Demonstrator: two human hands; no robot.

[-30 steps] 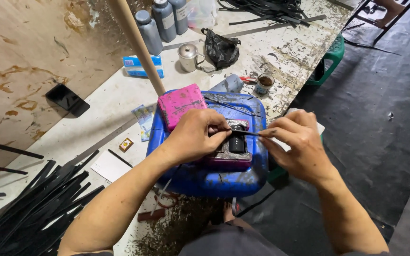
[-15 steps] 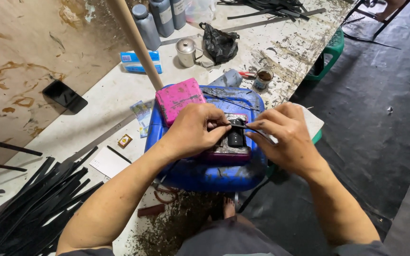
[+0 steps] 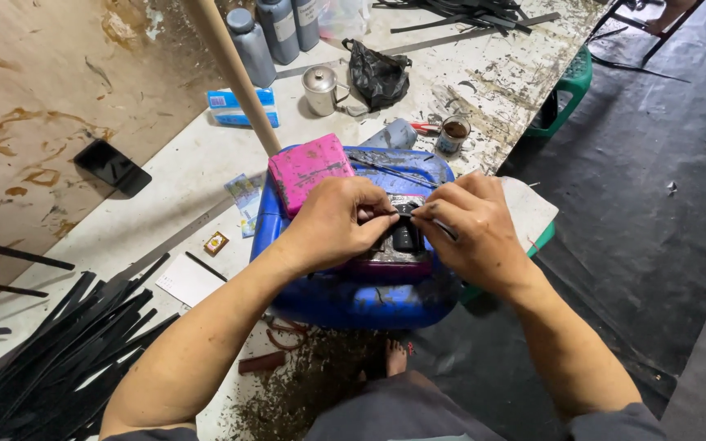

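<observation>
Paint-spattered and stained, the long workbench (image 3: pixel 206 163) runs from near left to far right, with dark floor covering (image 3: pixel 655 204) on the right. On the near left lies a heap of black strips (image 3: pixel 51 359), stacked within reach of the person. A blue plastic drum (image 3: pixel 353 294) on its side at the bench edge serves as a raised work block, with a pink block (image 3: pixel 308 169) resting on its far-left part. A wooden pole (image 3: pixel 234 73) leans up from behind it. At the far edge stand grey bottles (image 3: pixel 275 33), a small metal pot (image 3: pixel 320 88), a black bag (image 3: pixel 377 72) and a blue box (image 3: pixel 243 106); a dark phone (image 3: pixel 112 167) lies left. Both hands meet over the drum: the left hand (image 3: pixel 332 224) and right hand (image 3: pixel 471 233) pinch narrowly on a thin black strip (image 3: pixel 404 214), apparently pulled taut across a small dark clamp-like tool (image 3: pixel 406 241) beneath
</observation>
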